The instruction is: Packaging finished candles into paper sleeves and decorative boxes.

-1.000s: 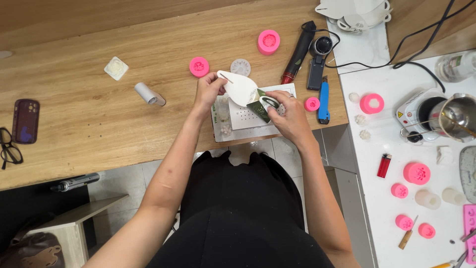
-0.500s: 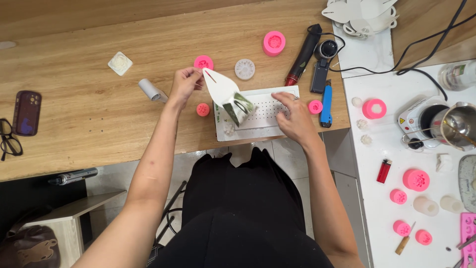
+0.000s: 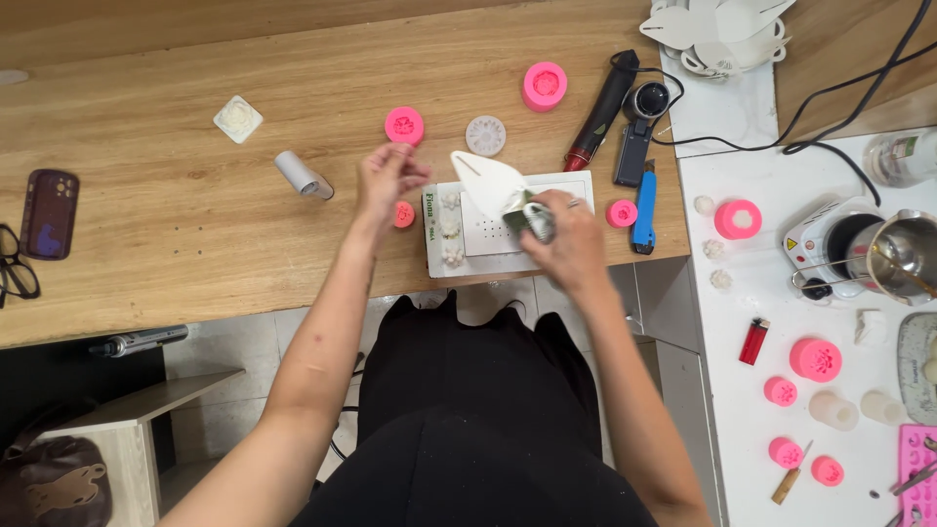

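My right hand (image 3: 566,234) grips the green-and-white patterned end (image 3: 527,217) of a white leaf-shaped card (image 3: 485,181) and holds it tilted over a white perforated board (image 3: 488,239) at the desk's front edge. My left hand (image 3: 388,178) hovers just left of the board with nothing in it, fingers loosely apart and blurred. It is right above a small pink mould (image 3: 403,215). Small white flower pieces (image 3: 450,229) lie along the board's left strip.
On the wooden desk are pink moulds (image 3: 404,125) (image 3: 545,85), a white disc (image 3: 485,135), a white roll (image 3: 303,176), a heat gun (image 3: 600,107), a blue knife (image 3: 641,207) and a phone (image 3: 49,213). The white table at right carries a metal pot (image 3: 903,244) and a red lighter (image 3: 754,340).
My left hand has let go of the leaf-shaped card and drawn back left. My right hand has taken the card by its patterned end and holds it further right over the board.
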